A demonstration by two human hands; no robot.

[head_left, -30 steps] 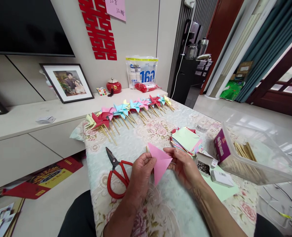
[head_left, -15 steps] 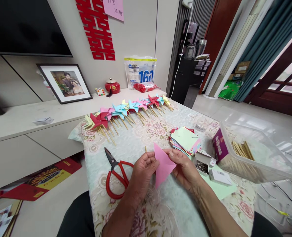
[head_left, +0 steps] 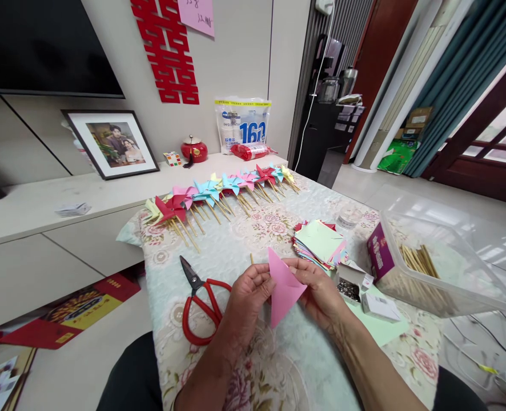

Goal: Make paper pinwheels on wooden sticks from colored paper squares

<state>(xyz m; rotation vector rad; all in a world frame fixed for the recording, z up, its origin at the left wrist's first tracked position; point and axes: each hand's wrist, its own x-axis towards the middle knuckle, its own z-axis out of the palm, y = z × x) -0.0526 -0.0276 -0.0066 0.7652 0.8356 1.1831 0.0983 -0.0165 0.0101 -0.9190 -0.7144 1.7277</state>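
Observation:
A sheet of pink paper (head_left: 285, 297), folded into a triangle, is held up over the table between both hands. My left hand (head_left: 253, 288) pinches its left edge with thumb and fingers. My right hand (head_left: 315, 285) grips the upper right side, the thumb pressing on the paper. Left of my left hand lies a pair of scissors (head_left: 201, 305) with red handles, blades pointing away. The tip of a wooden stick (head_left: 252, 258) shows just beyond my left fingers; its rest is hidden. A stack of coloured paper squares (head_left: 321, 242) sits beyond my right hand.
A row of paper pinwheels (head_left: 210, 191) on sticks lies along the table's far edge. To the right are an open small box of metal fasteners (head_left: 348, 289), a white box (head_left: 381, 307), green paper (head_left: 385, 331) and a clear plastic bin (head_left: 458, 285) holding sticks.
The right thumb has slid slightly down and inward along the pink paper's upper edge. Both hands keep their hold, and the other things stay in place apart from a slight camera shift.

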